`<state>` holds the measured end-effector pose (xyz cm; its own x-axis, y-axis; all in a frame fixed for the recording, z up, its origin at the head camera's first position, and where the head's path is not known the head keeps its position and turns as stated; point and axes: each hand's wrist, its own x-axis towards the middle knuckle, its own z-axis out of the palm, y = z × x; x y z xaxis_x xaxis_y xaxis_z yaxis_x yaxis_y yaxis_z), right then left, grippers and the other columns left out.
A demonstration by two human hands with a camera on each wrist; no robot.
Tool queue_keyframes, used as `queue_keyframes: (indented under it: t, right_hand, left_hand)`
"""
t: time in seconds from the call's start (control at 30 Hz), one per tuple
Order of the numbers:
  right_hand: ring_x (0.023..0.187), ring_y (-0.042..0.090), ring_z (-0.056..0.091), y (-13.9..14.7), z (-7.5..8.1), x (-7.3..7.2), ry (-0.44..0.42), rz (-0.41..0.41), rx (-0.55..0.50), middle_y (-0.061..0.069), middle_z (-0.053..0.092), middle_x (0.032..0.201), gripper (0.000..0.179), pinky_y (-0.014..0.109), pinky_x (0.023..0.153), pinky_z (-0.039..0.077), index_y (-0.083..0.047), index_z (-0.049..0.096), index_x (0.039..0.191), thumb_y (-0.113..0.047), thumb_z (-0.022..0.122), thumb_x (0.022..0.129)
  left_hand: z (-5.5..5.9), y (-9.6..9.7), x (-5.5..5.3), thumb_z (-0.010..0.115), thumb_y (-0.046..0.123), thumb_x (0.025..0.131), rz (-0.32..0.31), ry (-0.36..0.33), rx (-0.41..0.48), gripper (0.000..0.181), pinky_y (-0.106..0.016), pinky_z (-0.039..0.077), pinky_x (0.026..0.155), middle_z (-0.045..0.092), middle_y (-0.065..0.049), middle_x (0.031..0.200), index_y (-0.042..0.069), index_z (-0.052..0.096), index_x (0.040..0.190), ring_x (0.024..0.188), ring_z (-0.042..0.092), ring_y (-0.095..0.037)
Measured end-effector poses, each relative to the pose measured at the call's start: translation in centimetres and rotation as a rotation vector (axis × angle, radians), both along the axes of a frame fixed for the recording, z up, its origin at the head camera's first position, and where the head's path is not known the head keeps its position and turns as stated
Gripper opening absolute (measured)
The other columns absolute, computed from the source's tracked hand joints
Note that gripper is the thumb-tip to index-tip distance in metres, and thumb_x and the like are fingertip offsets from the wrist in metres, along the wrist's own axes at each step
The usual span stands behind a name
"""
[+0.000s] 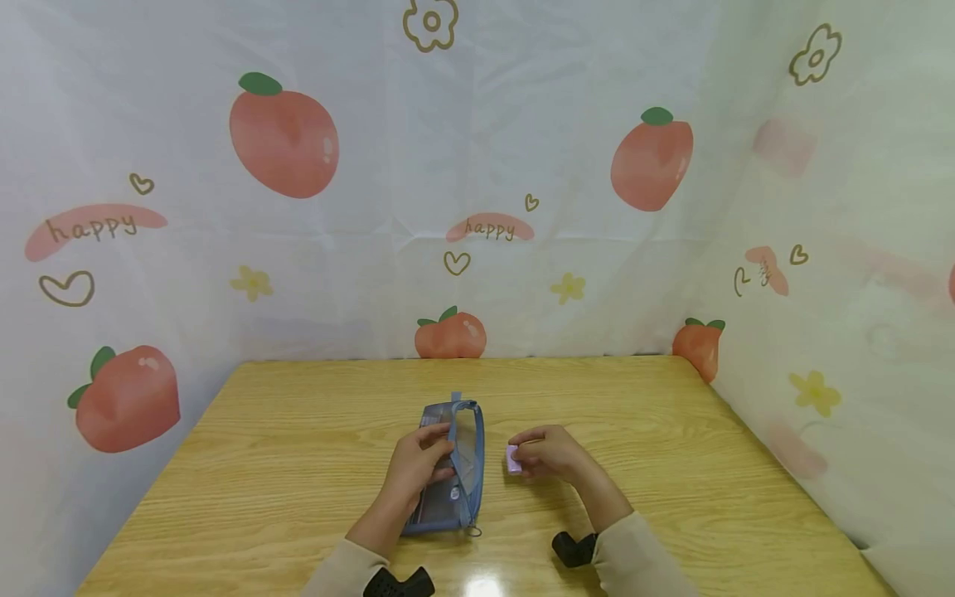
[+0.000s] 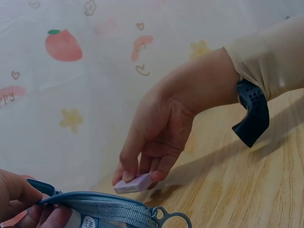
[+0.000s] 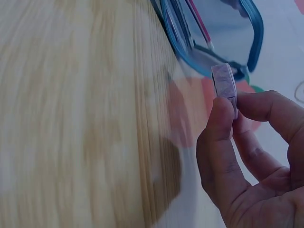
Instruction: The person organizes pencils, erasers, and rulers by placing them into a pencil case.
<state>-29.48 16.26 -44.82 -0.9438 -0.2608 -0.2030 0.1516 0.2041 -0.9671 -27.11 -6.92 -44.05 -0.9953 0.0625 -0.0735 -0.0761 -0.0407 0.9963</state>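
A blue see-through zip pencil case (image 1: pixel 469 464) stands unzipped on the table, its mouth facing right. My left hand (image 1: pixel 419 464) pinches the near side of its opening between thumb and fingers, as the left wrist view also shows. To the right of the case, my right hand (image 1: pixel 550 454) holds a small lilac eraser (image 1: pixel 513 459) between thumb and fingertips. In the left wrist view the eraser (image 2: pixel 133 184) is held above the tabletop, apart from the case. Through the case's mouth, a pink-red pen-like stick (image 3: pixel 199 21) shows in the right wrist view.
The wood-grain table (image 1: pixel 298 431) stretches out on both sides of the case. A white curtain (image 1: pixel 373 166) printed with peaches hangs behind it and along the right. A metal ring (image 1: pixel 474 531) hangs from the zip. Black wrist mounts (image 1: pixel 574 549) sit at both cuffs.
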Motion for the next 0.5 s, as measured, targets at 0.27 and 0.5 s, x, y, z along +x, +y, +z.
queue_keyframes:
  t: [0.27, 0.5]
  right_hand:
    - [0.065, 0.019, 0.061, -2.3, -0.5, -0.3, -0.002, 0.016, -0.026, 0.01, 0.06, 0.078, 0.029, 0.04, 0.063, 0.055, 0.013, 0.056, 0.107, 0.0, 0.06, 0.082]
    - [0.068, 0.023, 0.062, -4.2, -0.6, -0.2, 0.002, 0.001, -0.033, 0.013, 0.063, 0.077, 0.025, 0.041, 0.062, 0.055, 0.013, 0.058, 0.103, 0.005, 0.06, 0.08]
  left_hand:
    - [0.1, 0.1, 0.1, 0.056, 0.005, 0.085, -0.002, -0.001, -0.002, 0.037, -0.032, 0.055, 0.063, 0.055, -0.014, 0.101, -0.003, 0.053, 0.121, 0.093, 0.056, -0.028]
    - [0.0, 0.0, 0.0, 0.056, 0.005, 0.085, 0.002, -0.003, -0.002, 0.037, -0.032, 0.055, 0.063, 0.055, -0.015, 0.102, -0.003, 0.054, 0.12, 0.091, 0.056, -0.027]
